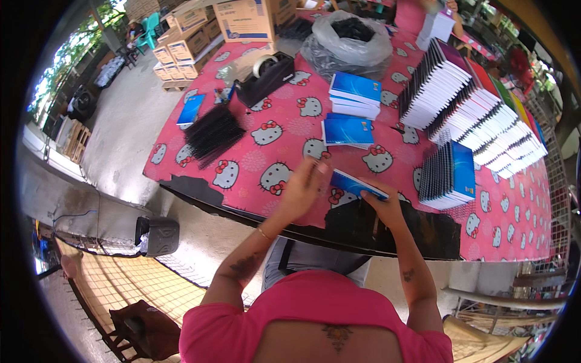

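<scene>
Near frame centre, my right hand (pixel 385 204) is clamping a blue notebook (pixel 352 184); my left hand (pixel 306 184) is hovering just left of it, its blurred fingers leaving me unable to tell their grip.

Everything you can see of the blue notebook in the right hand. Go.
The blue notebook is a slim rectangle with a glossy-looking blue cover and pale, paper-like page edges. It looks closed. It slants down from left to right in view, near the close edge of the table; whether it touches the cloth is unclear. The right hand grips its right end, thumb over it. The left hand is just beyond its left end; contact there can't be told. Its binding isn't clear.
</scene>
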